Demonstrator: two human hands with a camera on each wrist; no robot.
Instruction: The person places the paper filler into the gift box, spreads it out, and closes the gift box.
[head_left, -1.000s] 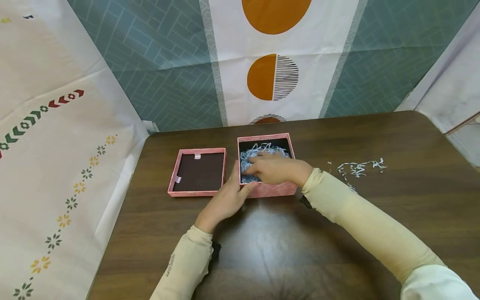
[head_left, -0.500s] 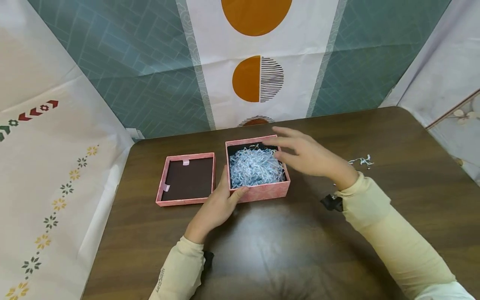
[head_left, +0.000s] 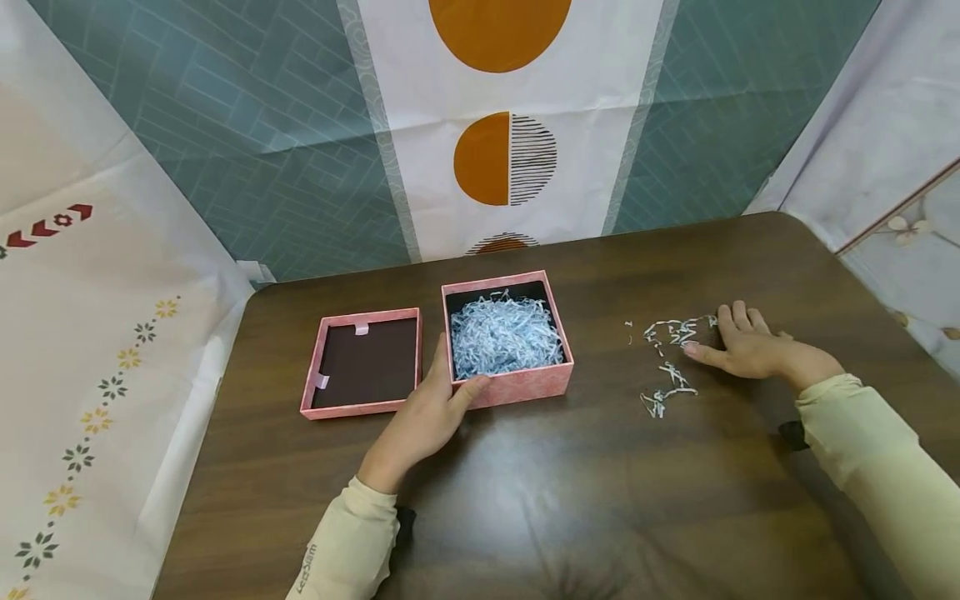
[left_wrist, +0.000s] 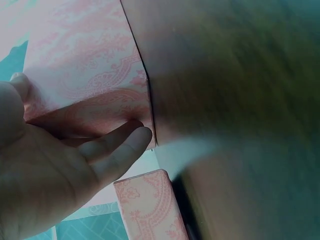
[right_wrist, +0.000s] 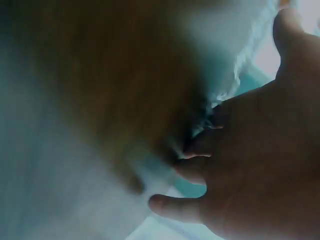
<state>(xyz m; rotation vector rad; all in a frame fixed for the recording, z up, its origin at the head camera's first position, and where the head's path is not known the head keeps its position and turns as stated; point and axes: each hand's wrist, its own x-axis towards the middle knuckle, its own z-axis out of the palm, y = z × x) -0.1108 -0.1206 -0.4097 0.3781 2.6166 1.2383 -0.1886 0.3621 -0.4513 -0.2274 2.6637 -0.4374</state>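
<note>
A pink patterned gift box (head_left: pixel 525 385) stands on the table, filled with pale blue shredded paper (head_left: pixel 506 335). My left hand (head_left: pixel 420 417) grips its front left corner, thumb on the front wall and fingers along the left side. In the left wrist view, two fingers (left_wrist: pixel 122 150) lie against the box wall (left_wrist: pixel 90 65) near its bottom edge. Far to the right, my right hand (head_left: pixel 750 350) is palm down, low over the table, with fingers extended. Its thumb and fingertips are right at some loose paper shreds (head_left: pixel 678 330); the right wrist view of this hand (right_wrist: pixel 260 140) is blurred.
The box's pink lid (head_left: pixel 362 410), dark inside with two small pale tabs, lies inside-up left of the box. A second cluster of shreds (head_left: pixel 670 392) lies nearer the front on the brown table (head_left: pixel 570 500). Patterned cloths hang behind and at both sides.
My right hand has come out of the box and moved right to the loose shreds on the table. The left hand stays at the box corner. The head view has shifted slightly right.
</note>
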